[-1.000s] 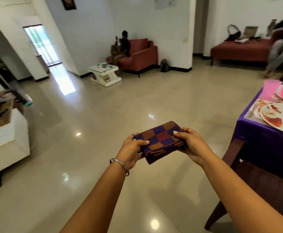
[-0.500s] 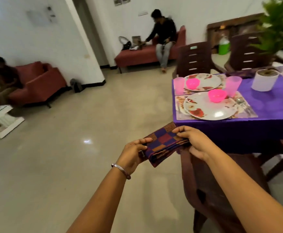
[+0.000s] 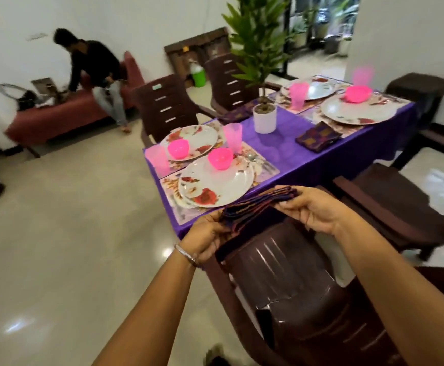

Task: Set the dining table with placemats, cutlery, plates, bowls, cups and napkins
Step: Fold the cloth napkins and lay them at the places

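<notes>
The tabletop (image 3: 289, 151), under its purple cloth, looks to me nearly fully laid; four placemats carry four floral plates, two at the near end and two at the far end; the nearest plate (image 3: 215, 186) sits on its placemat (image 3: 265, 169) with a pink bowl (image 3: 220, 159) on it and a pink cup (image 3: 232, 136) just behind, and what looks like cutlery lies on the mat's right side, though it is too blurred for me to be sure; a white plant pot (image 3: 264, 118) stands in the middle; one folded napkin (image 3: 318, 136) already lies beside the far-right plate (image 3: 359, 110), and another dark folded cloth seems to rest near the far chair, so I judge the napkins the last item, with the two near settings yet to get theirs; I am standing behind a brown chair (image 3: 295, 281) at the near edge; the napkins in hand (image 3: 255, 206) are a folded stack held above the chair back, just short of the nearest plate; my left hand (image 3: 206, 237) grips the stack's left end with curled fingers, and my right hand (image 3: 312, 211) pinches its right end between thumb and fingertips.
</notes>
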